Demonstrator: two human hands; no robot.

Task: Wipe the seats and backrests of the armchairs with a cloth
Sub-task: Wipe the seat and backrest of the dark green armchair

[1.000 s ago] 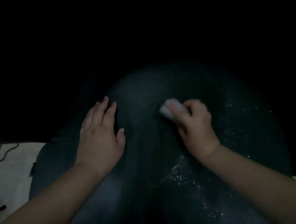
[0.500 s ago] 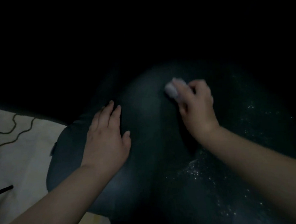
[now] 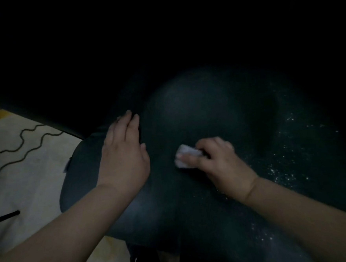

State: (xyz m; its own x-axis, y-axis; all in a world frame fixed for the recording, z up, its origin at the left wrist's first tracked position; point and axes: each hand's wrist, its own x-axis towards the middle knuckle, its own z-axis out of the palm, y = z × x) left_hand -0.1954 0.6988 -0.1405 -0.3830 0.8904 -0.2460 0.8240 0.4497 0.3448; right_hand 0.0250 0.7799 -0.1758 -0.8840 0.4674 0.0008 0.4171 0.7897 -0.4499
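Note:
A dark, rounded armchair (image 3: 207, 112) fills the middle of the dim view; its right side carries pale specks. My left hand (image 3: 124, 154) lies flat on its left part, fingers stretched out, holding nothing. My right hand (image 3: 221, 164) is closed around a small, pale, crumpled cloth (image 3: 185, 156) and presses it against the chair's surface near the centre. Most of the chair's upper part is lost in darkness.
A light floor covering (image 3: 22, 161) with dark wavy lines lies to the left. A thin black rod (image 3: 4, 217) rests on it near the left edge. Everything above and behind the chair is black.
My right hand with the cloth went up the chair and has now come back down toward me. My left hand stayed flat on the chair. The view shifted, showing more floor at left.

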